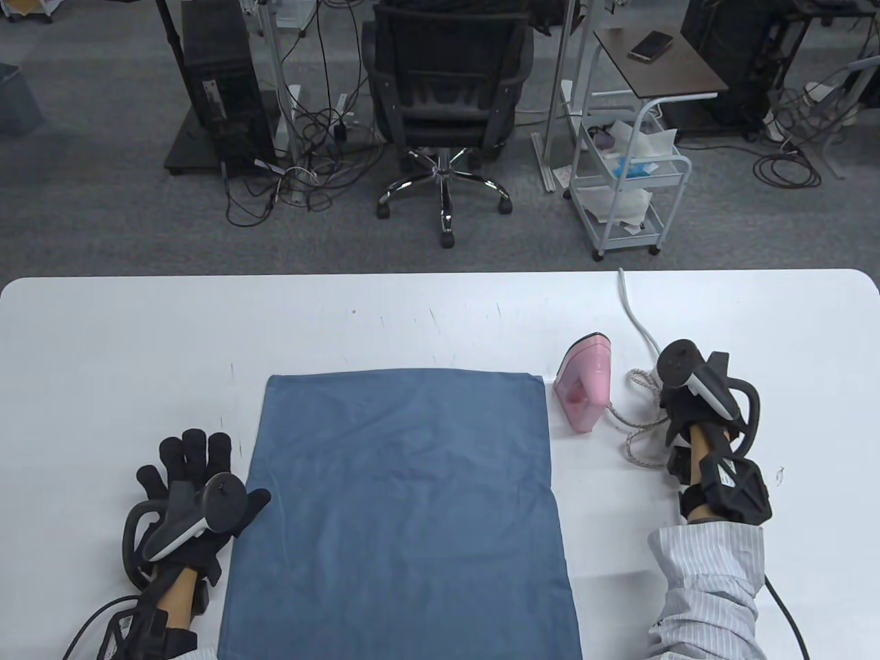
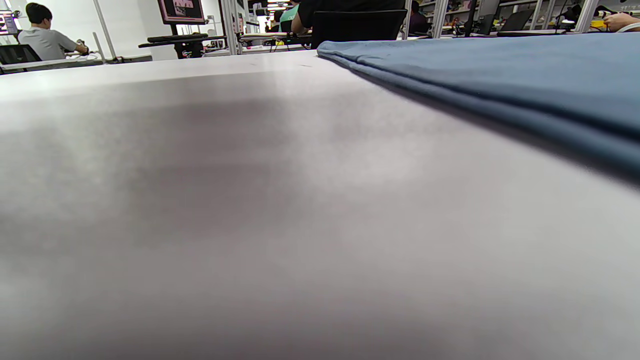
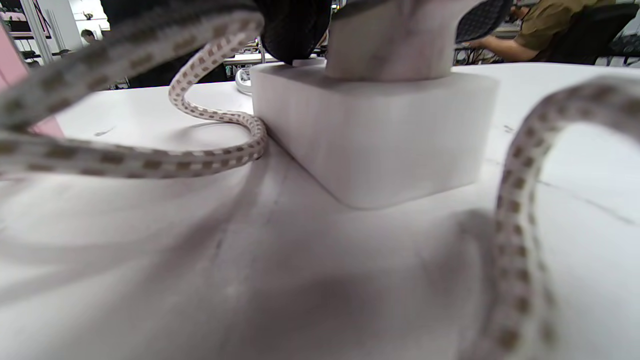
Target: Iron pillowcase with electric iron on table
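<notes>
Iron not yet taken up, plug end in hand's reach

From above, the left hand lies flat, fingers spread, just left of the blue pillowcase. The right hand hides its fingers; their state I cannot tell. The pink iron stands just left of them. The right wrist view shows braided cord looping around a white socket block; a snag could tip the iron.

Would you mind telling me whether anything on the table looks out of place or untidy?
Only the iron's cord: it lies in loose tangled loops right of the pink iron, around the white socket block where the right hand is. The pillowcase lies flat and square, with faint creases.
</notes>
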